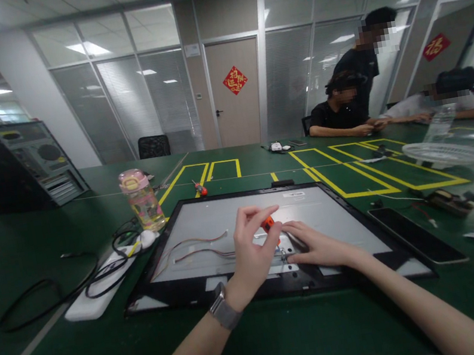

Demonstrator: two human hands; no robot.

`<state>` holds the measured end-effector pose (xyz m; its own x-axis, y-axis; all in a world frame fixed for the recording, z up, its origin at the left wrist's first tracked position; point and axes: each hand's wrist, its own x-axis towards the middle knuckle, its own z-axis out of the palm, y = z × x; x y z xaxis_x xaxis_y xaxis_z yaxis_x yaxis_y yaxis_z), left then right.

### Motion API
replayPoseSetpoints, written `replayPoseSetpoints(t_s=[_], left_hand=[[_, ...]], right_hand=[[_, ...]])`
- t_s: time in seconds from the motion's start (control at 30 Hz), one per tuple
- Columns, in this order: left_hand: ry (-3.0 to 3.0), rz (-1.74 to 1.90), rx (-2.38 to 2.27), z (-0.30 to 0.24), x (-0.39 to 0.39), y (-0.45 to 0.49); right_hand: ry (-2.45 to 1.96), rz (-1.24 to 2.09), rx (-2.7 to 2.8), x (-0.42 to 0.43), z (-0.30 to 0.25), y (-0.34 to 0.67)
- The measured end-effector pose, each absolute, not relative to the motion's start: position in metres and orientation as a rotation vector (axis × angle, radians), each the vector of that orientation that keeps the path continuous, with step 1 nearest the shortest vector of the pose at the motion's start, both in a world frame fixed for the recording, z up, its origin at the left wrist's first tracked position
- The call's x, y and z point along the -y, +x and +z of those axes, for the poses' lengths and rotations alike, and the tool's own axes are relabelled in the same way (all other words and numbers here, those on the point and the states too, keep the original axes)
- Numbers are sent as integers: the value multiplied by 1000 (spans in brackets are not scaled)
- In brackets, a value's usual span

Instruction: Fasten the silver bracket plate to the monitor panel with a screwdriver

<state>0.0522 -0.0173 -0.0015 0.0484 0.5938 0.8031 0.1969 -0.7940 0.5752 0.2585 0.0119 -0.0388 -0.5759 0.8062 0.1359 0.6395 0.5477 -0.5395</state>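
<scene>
The left hand (250, 254) has its fingers pinched round the orange handle of the screwdriver (268, 225), upright over the panel (337, 209) on the table (290, 332). Just right of them the right hand (316, 247) rests on the panel. Its fingers are perhaps at the tip, though I cannot tell whether they grasp anything.

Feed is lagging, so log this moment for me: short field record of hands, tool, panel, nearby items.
left hand: grips orange screwdriver, tip down on monitor panel
right hand: fingers resting on monitor panel beside the tip
panel state: lying back up, loose wires on it
nearby: pink bottle, black cables
others: three people at far right
</scene>
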Motion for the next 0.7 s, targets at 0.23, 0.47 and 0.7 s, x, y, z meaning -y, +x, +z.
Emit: replayPoseSetpoints(t_s=[0.23,0.47,0.7], left_hand=[[1841,1729,-772,0,14,50],[1844,1776,-798,0,13,51],[1755,1715,-771,2,14,48]], right_hand=[[-1190,622,2408,-14,-42,260],[-1193,631,2404,-13,-41,259],[-1201,638,2409,-14,-41,259]])
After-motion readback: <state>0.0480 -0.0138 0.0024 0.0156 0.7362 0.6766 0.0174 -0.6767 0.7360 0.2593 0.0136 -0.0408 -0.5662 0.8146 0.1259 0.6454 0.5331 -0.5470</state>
